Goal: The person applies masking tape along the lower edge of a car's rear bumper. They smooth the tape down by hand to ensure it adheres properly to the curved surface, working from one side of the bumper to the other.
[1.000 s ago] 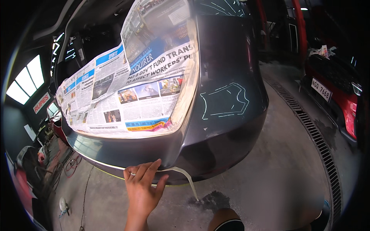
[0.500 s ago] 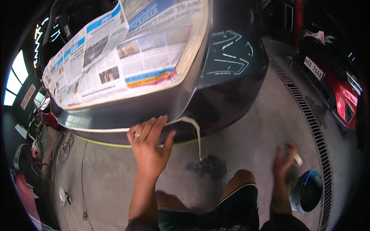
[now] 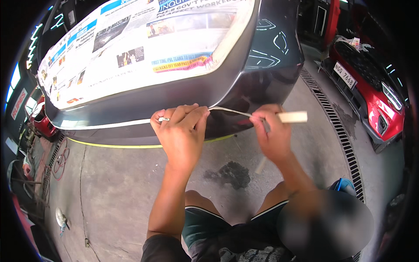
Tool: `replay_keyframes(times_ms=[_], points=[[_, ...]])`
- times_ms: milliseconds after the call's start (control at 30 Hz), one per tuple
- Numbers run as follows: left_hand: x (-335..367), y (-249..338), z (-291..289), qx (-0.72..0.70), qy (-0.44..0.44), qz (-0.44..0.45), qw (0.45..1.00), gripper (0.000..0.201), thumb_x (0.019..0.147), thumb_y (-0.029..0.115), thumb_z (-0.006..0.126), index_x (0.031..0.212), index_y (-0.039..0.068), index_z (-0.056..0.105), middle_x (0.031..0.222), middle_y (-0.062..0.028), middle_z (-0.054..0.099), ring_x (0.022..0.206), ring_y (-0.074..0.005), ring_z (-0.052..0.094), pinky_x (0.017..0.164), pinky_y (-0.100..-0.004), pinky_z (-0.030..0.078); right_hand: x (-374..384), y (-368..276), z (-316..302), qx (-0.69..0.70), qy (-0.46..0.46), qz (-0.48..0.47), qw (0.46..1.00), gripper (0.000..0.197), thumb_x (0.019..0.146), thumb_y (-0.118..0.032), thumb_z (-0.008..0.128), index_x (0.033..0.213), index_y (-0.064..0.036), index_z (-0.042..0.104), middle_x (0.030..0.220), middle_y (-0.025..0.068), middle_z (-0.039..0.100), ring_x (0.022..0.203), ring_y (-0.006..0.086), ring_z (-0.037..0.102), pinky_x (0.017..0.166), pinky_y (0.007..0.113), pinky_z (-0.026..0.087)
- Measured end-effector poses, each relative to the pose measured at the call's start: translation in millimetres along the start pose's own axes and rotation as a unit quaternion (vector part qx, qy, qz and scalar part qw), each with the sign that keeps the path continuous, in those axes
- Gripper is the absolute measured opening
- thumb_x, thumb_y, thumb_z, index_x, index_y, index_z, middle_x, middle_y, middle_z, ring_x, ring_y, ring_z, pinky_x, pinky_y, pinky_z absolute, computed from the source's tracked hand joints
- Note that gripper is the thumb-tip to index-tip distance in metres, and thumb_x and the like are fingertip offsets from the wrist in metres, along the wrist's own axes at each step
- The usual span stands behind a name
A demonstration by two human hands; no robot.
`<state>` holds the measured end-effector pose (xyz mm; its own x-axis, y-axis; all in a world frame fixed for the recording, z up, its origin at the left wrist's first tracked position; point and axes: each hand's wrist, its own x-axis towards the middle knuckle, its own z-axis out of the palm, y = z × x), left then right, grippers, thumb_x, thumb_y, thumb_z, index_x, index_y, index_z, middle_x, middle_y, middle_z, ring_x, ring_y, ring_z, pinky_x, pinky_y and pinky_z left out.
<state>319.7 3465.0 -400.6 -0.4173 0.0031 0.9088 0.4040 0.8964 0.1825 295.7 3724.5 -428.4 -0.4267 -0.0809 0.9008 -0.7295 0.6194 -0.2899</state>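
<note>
A strip of pale masking tape (image 3: 232,111) runs along the lower edge of the dark grey car bumper (image 3: 144,103). My left hand (image 3: 180,126), with a ring on one finger, is closed at this edge, fingertips pinching the tape against the bodywork. From there the loose length stretches right to my right hand (image 3: 274,133), whose fingers pinch it. A cream tape roll (image 3: 293,117), seen edge-on, sticks out of the right hand. Taped newspaper (image 3: 131,56) covers the panel above the bumper.
Below the bumper runs a yellow-green line (image 3: 113,145). A red car (image 3: 371,87) stands at right beyond a floor drain grate (image 3: 334,126). A bucket (image 3: 345,185) is partly hidden by a blurred patch. Cables (image 3: 82,192) and a wet spot (image 3: 233,174) are on the floor.
My right hand has risen from beside the bucket to the bumper with the roll and now pinches the tape's loose length, which was hanging down. The left hand has closed its fingers at the edge.
</note>
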Motion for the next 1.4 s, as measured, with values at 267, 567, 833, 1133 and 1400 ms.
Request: replay_keyframes(times_ms=[267, 567, 833, 1133, 1400], points=[[-1.6, 7.6, 4.6, 0.006, -0.010, -0.039, 0.999, 0.019, 0.091, 0.017, 0.099, 0.109, 0.016, 0.092, 0.105, 0.0016, 0.087, 0.105, -0.0217, 0.077, 0.112, -0.0431, 0.040, 115.2, 4.7, -40.8, 0.007, -0.221, -0.041, 0.974, 0.016, 0.107, -0.025, 0.080, 0.104, -0.0089, 0.080, 0.089, 0.0158, 0.076, 0.081, 0.0417, 0.075, 0.075, 0.051, 0.056], [6.4, 8.2, 7.9, -0.042, -0.041, -0.039, 0.997, 0.016, 0.091, 0.017, 0.100, 0.105, 0.015, 0.093, 0.101, 0.0022, 0.086, 0.106, -0.0222, 0.073, 0.109, -0.0432, 0.043, 126.2, -3.3, -42.5, -0.010, -0.241, -0.054, 0.969, 0.026, 0.107, -0.025, 0.079, 0.096, -0.0022, 0.073, 0.082, 0.0166, 0.072, 0.079, 0.0389, 0.069, 0.076, 0.051, 0.052], [9.2, 17.4, 12.7, 0.019, -0.030, -0.016, 0.999, 0.010, 0.093, 0.019, 0.100, 0.098, 0.016, 0.093, 0.098, 0.0050, 0.084, 0.107, -0.0202, 0.072, 0.106, -0.0433, 0.044, 107.9, 6.5, -39.5, -0.022, -0.172, -0.087, 0.981, 0.021, 0.105, -0.021, 0.083, 0.098, -0.0032, 0.075, 0.093, 0.0173, 0.077, 0.096, 0.0410, 0.074, 0.081, 0.054, 0.056], [2.3, 10.7, 25.6, -0.001, 0.018, 0.001, 1.000, 0.013, 0.090, 0.021, 0.101, 0.099, 0.021, 0.092, 0.097, 0.0073, 0.079, 0.104, -0.0208, 0.066, 0.101, -0.0424, 0.039, 110.8, 8.2, -31.0, -0.068, -0.109, -0.169, 0.977, 0.018, 0.106, -0.021, 0.082, 0.099, -0.0061, 0.074, 0.090, 0.0150, 0.074, 0.095, 0.0374, 0.074, 0.084, 0.051, 0.059], [2.5, 23.9, 27.8, 0.043, 0.019, -0.032, 0.998, 0.015, 0.090, 0.022, 0.100, 0.101, 0.023, 0.092, 0.110, 0.0064, 0.078, 0.113, -0.0195, 0.065, 0.106, -0.0457, 0.037, 118.4, 10.9, -24.5, -0.110, -0.102, -0.204, 0.967, 0.022, 0.106, -0.024, 0.082, 0.098, -0.0053, 0.073, 0.086, 0.0153, 0.073, 0.094, 0.0356, 0.075, 0.081, 0.051, 0.061]])
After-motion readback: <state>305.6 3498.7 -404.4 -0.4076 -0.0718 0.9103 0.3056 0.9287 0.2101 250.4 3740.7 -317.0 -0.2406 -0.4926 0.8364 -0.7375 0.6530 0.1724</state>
